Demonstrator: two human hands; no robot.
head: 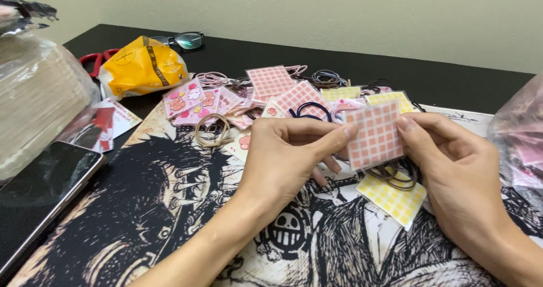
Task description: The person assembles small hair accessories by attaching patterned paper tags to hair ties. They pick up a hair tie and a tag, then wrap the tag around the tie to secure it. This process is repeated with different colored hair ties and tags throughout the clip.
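Both hands raised — left hand [283, 151] and right hand [452, 162] pinching.

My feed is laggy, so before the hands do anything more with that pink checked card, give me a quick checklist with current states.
1. Pink checked card pinched by both hands: ok, left hand and right hand grip opposite edges.
2. Card lifted off the mat: ok.
3. Hair ties under the card attached to it: cannot tell.
4. Yellow checked card lying flat below: ok.
5. Card pile tidy: not ok, scattered and overlapping.
6. Phone away from the hands: ok.
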